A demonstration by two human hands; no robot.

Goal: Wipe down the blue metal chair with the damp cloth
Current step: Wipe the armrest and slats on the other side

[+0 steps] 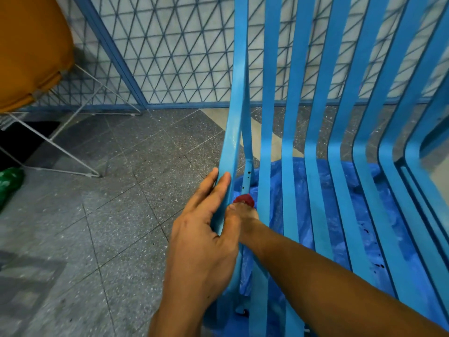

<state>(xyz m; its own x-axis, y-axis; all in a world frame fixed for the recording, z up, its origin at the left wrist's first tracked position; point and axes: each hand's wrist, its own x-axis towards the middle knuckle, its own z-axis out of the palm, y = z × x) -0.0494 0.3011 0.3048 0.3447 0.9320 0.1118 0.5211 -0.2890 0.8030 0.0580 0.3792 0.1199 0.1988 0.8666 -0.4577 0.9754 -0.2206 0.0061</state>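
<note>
The blue metal chair [313,132] fills the right half of the view, its curved slats running from top to bottom. My left hand [201,242] grips the chair's outermost left bar, fingers laid along its outer face and thumb behind it. My right arm crosses in from the lower right, and my right hand [245,217] reaches between the slats, mostly hidden behind the outer bar. A small red cloth [245,199] bunched at its fingertips presses against a thin inner bar.
A crumpled blue plastic sheet [359,215] lies under the chair. Grey speckled floor tiles [102,215] spread to the left. An orange seat on a white wire frame [34,49] stands at the upper left, a green object [9,183] at the left edge, a blue mesh fence [170,52] behind.
</note>
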